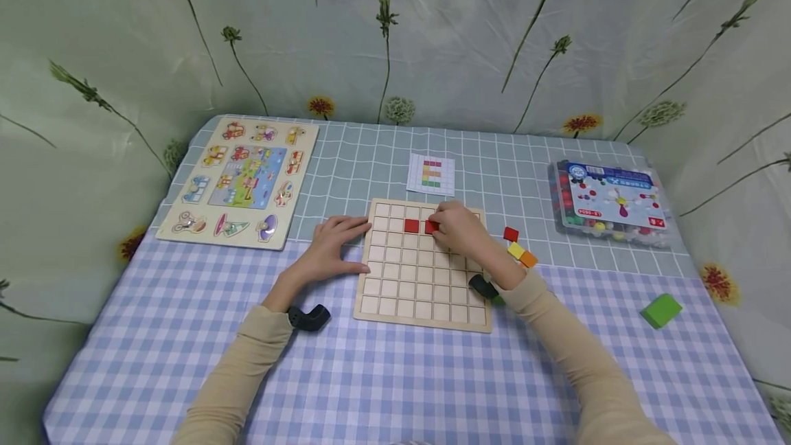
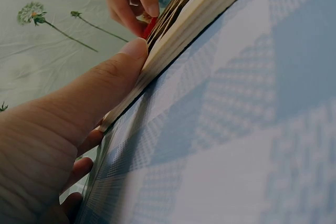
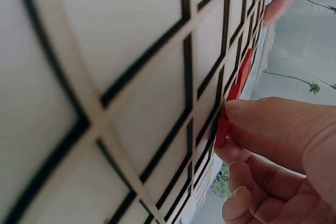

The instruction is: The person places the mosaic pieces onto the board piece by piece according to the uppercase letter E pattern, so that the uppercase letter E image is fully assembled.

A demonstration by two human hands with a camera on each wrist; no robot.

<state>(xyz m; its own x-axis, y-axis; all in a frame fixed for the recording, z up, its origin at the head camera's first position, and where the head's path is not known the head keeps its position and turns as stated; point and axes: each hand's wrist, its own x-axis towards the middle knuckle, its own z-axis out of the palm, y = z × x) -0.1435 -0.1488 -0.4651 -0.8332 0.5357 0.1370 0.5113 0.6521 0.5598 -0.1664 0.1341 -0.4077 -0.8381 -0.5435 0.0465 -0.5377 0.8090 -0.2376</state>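
Observation:
A wooden grid board (image 1: 408, 273) lies on the table with one red square tile (image 1: 411, 226) set in a cell of its second row. My right hand (image 1: 460, 229) pinches another red tile (image 3: 224, 124) between thumb and fingers, low over a cell just right of the first. At the board's left edge rests my left hand (image 1: 330, 247), its thumb and fingertips touching the wooden side with the fingers fairly straight. A pattern card (image 1: 431, 174) with coloured squares lies behind the board. Beside the right forearm are a loose red tile (image 1: 511, 233), a yellow tile (image 1: 516, 250) and an orange tile (image 1: 528, 259).
A wooden picture puzzle (image 1: 247, 177) lies at the back left. A clear plastic case (image 1: 612, 201) of coloured pieces stands at the back right, with a green block (image 1: 661, 311) nearer the right edge. Something green shows partly under the right wrist.

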